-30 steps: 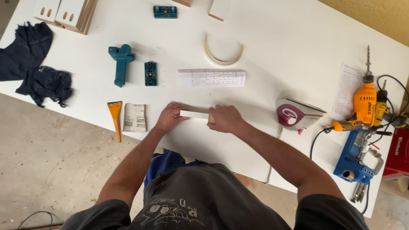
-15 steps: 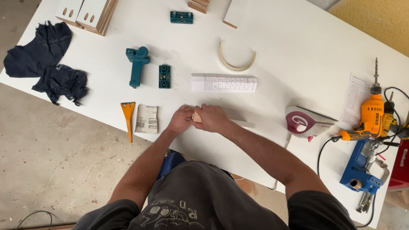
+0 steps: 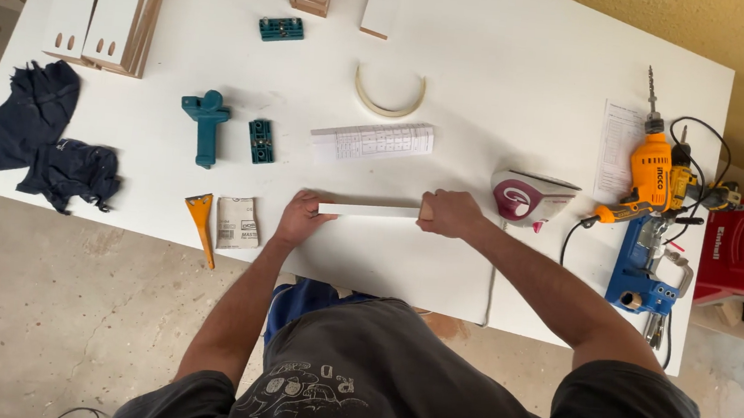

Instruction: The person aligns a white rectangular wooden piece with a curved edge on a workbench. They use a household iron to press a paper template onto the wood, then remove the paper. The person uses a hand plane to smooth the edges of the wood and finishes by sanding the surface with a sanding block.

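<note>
While left hand (image 3: 301, 219) pins left end of white strip (image 3: 368, 210) flat on table (image 3: 514, 59), right hand (image 3: 450, 214) stays closed on strip's right end; strip just left of iron (image 3: 529, 198); step likely edge work; next move wants steady hold, strip kept level

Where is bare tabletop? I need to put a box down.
Bare: between the curved edging strip and the paper sheet; also the near edge below the white strip that both hands hold. Crowded: the right end around the orange drill.
</note>
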